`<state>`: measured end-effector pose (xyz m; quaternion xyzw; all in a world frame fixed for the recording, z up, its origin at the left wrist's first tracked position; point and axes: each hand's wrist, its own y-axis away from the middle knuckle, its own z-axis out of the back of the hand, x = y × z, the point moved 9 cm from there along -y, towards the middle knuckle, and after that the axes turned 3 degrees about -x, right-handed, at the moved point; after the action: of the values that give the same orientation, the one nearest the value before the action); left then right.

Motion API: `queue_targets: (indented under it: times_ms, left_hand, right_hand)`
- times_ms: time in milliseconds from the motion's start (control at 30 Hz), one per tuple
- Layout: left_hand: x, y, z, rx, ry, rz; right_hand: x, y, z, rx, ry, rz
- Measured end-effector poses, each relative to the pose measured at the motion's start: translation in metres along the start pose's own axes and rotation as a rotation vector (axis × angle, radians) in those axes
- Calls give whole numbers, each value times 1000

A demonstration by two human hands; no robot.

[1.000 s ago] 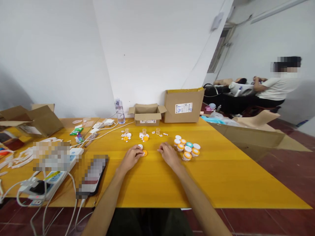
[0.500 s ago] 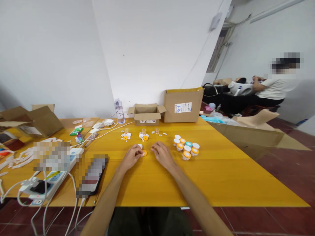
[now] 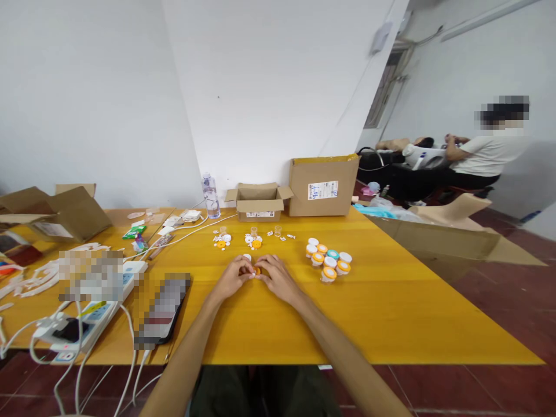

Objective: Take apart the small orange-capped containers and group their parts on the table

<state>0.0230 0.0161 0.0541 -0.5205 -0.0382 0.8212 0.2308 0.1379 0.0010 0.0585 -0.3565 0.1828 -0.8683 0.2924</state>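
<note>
My left hand (image 3: 233, 278) and my right hand (image 3: 275, 277) rest on the yellow table (image 3: 391, 313) with their fingertips meeting around a small orange cap (image 3: 257, 270). Both hands have curled, pinching fingers; a small white piece shows at the left fingertips. A white cap (image 3: 247, 257) lies just beyond the left hand. To the right of my right hand stands a cluster of small jars (image 3: 329, 260) with white, orange and teal lids. Farther back lie scattered small white and orange parts (image 3: 252, 239).
Two cardboard boxes (image 3: 259, 201) (image 3: 324, 185) and a water bottle (image 3: 211, 196) stand at the far edge. At the left lie a phone (image 3: 163, 310), power strip (image 3: 82, 324), cables and open boxes (image 3: 56, 213). Another person (image 3: 482, 153) sits at the far right.
My right hand has slid left from beside the jars until its fingertips meet my left hand at the orange cap. My left hand has stayed in place.
</note>
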Motion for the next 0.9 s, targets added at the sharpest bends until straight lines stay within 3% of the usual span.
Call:
queue_targets:
  times_ms: [200,400,600,733,900]
  left_hand:
    - [-1,0,-1,10,17,9]
    - [-7,-3,10,-107,34,5]
    - [-10,-5,10,-135,43,-14]
    - [-11,-4,8,-152,-1,-74]
    - [-8,1,8,-219,-194,-93]
  right_hand:
    - [0,-1,-1,-7,-59,-26]
    - [3,-4,10,-82,-157,-41]
    - [0,-7,12,-96,-223,-80]
    - [-8,-6,13,-103,-148,-102]
    - [-39,0,21,-152,80,-248]
